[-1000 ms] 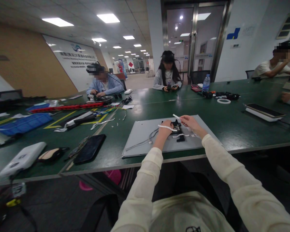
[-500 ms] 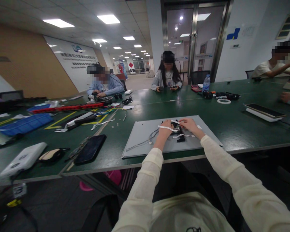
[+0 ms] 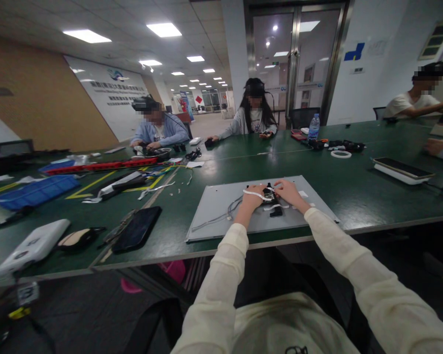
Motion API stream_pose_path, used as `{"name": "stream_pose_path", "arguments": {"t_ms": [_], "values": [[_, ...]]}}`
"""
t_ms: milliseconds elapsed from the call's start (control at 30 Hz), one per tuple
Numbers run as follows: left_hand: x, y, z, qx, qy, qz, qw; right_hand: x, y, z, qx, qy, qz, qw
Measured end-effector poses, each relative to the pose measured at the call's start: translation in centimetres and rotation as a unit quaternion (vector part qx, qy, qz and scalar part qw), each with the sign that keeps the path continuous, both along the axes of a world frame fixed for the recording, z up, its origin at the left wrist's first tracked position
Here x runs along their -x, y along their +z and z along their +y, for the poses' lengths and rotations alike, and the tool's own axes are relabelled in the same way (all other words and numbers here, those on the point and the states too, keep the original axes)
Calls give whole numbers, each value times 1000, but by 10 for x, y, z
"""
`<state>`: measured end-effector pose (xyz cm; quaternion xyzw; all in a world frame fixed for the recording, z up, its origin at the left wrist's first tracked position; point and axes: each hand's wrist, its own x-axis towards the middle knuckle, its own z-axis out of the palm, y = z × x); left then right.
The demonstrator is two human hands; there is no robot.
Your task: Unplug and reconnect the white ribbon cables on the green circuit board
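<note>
On a grey panel (image 3: 210,206) lies a small black device with an open, light-coloured inside (image 3: 268,194). My left hand (image 3: 251,197) is closed at the device's left side, fingers curled over its edge. A narrow white strip (image 3: 256,193) crosses the back of that hand. At the device's upper right, my right hand (image 3: 288,191) pinches at a white strip; the fingertips are small in view. Just below sits a black block-shaped part (image 3: 276,212), with another short white strip beside it. Grey cable (image 3: 216,222) trails left across the panel.
Left of the panel are a dark phone (image 3: 137,228), a white box-like device (image 3: 35,246) and a blue tray (image 3: 37,191). To the right lies a phone on a white block (image 3: 402,171). A water bottle (image 3: 313,127) stands farther back. Co-workers sit around the table.
My right fingers have shifted slightly at the device's top, and the strip between my hands is less visible. The co-worker opposite has reached one hand out to the side.
</note>
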<state>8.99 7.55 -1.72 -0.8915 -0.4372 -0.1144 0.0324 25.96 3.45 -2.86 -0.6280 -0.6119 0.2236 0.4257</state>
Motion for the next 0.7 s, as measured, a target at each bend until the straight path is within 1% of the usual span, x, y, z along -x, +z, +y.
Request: {"name": "stream_pose_path", "arguments": {"t_ms": [100,233,367,500,700], "values": [[1,-1,1,-1,10,3,1000,0,-2,2,-2,6,24,1000],[1,-2,0,-3,23,3,1000,0,-1,5,-3,4,97,995],[0,-3,-2,-12,30,-3,999,0,0,9,-28,24,145,989],[-1,-3,-4,-21,39,-18,999,1,1,9,-45,45,164,984],[-2,-2,-4,-19,60,-35,997,4,4,6,-49,50,183,981]]}}
